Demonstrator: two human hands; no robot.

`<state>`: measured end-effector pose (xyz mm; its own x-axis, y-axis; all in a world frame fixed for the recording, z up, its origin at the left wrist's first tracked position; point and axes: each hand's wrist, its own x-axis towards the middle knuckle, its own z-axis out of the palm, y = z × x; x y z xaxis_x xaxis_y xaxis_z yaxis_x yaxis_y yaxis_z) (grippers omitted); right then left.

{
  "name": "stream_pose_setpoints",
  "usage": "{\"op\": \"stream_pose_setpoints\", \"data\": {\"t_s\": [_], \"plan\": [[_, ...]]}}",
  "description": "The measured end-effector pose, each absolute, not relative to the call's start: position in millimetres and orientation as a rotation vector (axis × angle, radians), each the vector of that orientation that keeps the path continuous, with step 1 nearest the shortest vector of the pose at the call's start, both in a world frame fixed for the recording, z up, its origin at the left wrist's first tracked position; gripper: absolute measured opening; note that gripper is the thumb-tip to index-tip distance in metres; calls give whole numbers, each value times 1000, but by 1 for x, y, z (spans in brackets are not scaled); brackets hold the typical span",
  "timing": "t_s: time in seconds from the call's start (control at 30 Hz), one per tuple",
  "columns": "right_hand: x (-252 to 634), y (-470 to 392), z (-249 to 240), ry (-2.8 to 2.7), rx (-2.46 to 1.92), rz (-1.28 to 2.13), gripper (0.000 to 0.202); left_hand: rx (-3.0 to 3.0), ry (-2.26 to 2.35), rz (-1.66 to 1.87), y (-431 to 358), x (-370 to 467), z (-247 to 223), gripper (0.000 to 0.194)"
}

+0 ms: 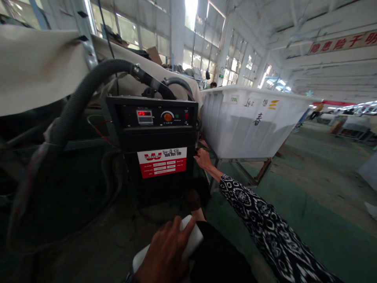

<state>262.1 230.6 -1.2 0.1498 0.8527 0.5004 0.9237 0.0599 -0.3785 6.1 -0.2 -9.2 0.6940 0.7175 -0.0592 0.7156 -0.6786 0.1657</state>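
while the left hand (pixel 165 255) rests low in the view, its fingers (pixel 188 227) lie spread and curled over a white block (pixel 193 241), gripping it from above; the block sits just over the person's dark-clad knee (pixel 218 255). right hand (pixel 202 159), on a black-and-white patterned sleeve (pixel 265 228), reaches forward to the right side edge of a black machine (pixel 156 149). the fingers there touch the cabinet's edge, bent loosely; cannot tell whether they clamp on anything, since the fingertips are hidden against the dark casing.

machine front: red digital readout (pixel 144 114), orange knob (pixel 167 117), red-and-white label (pixel 161 162) below. a thick grey corrugated hose (pixel 82 94) arcs from the machine's top down to the left. machine stands on the floor (pixel 294 196), green-painted to the right.

just right of the machine, near the right hand but apart from it: large white tub (pixel 253 125) on a metal frame (pixel 244 173), black characters on its side. beige cloth (pixel 38 67) is draped upper left. windows (pixel 206 39) behind; red-lettered banner (pixel 344 41) upper right.
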Motion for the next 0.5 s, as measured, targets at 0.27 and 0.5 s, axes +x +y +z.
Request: {"op": "stream_pose_setpoints", "data": {"t_s": [0.27, 0.5], "plan": [[275, 238, 2, -1757, -1735, -92, 15, 2625, 1239, -114, 5, 0, -10, 79], [268, 236, 2, -1710, -1785, -144, 8, 2593, 1233, -222, 16, 3, -1, 76]]}}
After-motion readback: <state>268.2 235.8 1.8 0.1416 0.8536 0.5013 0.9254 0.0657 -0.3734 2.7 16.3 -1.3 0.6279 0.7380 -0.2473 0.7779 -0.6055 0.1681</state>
